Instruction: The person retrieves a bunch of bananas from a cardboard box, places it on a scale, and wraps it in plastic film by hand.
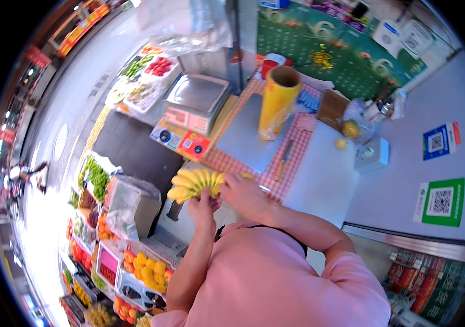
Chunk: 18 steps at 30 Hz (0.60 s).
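glaring street left of a white counter

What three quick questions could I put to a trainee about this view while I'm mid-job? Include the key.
1. Which fruit are the left grip and the right grip both on?
2. True or false: the knife lies on the checked cloth.
3. Fill in: the tall roll standing on the flat grey board is mostly ____ in colour.

Key: 1. A bunch of bananas. 2. True. 3. Yellow.
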Each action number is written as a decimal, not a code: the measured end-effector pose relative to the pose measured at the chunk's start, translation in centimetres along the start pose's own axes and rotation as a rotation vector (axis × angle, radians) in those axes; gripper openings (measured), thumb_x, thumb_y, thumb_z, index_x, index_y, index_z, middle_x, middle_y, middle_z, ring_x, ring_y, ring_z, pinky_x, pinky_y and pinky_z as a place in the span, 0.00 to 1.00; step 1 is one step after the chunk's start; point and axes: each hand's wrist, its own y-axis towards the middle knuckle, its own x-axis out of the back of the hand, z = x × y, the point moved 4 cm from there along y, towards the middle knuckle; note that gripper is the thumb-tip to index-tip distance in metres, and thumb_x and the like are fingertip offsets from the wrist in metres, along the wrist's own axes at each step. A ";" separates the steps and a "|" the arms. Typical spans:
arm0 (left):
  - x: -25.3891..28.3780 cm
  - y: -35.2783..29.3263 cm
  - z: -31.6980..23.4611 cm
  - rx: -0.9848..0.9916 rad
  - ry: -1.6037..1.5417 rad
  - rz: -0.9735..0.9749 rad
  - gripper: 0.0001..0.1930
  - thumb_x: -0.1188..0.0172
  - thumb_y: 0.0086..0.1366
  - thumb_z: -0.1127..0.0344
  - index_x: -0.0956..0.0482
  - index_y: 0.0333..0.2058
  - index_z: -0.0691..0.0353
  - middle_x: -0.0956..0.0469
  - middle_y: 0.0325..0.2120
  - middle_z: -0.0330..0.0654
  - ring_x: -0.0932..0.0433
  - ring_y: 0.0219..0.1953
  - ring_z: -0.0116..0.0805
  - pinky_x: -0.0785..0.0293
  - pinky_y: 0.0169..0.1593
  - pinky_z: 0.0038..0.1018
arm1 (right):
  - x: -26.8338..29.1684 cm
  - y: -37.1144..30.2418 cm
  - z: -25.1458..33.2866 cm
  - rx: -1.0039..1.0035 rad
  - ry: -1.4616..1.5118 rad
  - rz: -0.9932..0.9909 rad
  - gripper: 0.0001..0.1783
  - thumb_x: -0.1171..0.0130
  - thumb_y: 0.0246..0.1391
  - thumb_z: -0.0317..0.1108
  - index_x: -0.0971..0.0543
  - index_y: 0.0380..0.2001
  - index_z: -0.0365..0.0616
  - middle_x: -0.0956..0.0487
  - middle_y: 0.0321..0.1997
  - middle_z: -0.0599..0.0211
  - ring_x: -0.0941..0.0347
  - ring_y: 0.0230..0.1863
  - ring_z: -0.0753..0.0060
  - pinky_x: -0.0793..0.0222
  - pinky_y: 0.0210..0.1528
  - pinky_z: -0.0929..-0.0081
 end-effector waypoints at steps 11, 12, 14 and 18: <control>-0.4 -0.4 4.0 0.142 -0.115 0.013 0.10 0.46 0.67 0.65 0.26 0.43 0.64 0.21 0.30 0.39 0.20 0.27 0.28 0.20 0.29 0.24 | -1.4 -0.2 -0.2 0.162 0.018 0.364 0.10 0.44 0.48 0.32 0.21 0.31 0.37 0.25 0.37 0.54 0.25 0.38 0.59 0.26 0.34 0.67; 0.7 0.1 4.4 0.162 -0.153 0.004 0.10 0.46 0.67 0.65 0.26 0.43 0.62 0.21 0.31 0.39 0.20 0.28 0.28 0.20 0.29 0.25 | -2.0 0.1 -0.4 0.131 0.103 0.407 0.10 0.44 0.49 0.32 0.21 0.31 0.37 0.24 0.37 0.53 0.25 0.38 0.58 0.26 0.35 0.65; 1.4 1.6 6.9 0.213 -0.196 0.042 0.09 0.46 0.65 0.64 0.24 0.41 0.58 0.20 0.32 0.36 0.20 0.31 0.27 0.21 0.33 0.26 | -1.9 1.2 0.4 0.198 0.207 0.498 0.10 0.44 0.51 0.32 0.20 0.32 0.36 0.22 0.36 0.50 0.24 0.39 0.55 0.27 0.39 0.62; 1.4 -0.1 7.3 0.350 -0.360 0.060 0.15 0.47 0.69 0.54 0.23 0.40 0.61 0.19 0.30 0.43 0.19 0.27 0.33 0.21 0.29 0.28 | 0.7 3.6 2.8 0.325 0.267 0.583 0.11 0.45 0.50 0.30 0.22 0.36 0.34 0.23 0.37 0.51 0.25 0.44 0.50 0.27 0.44 0.62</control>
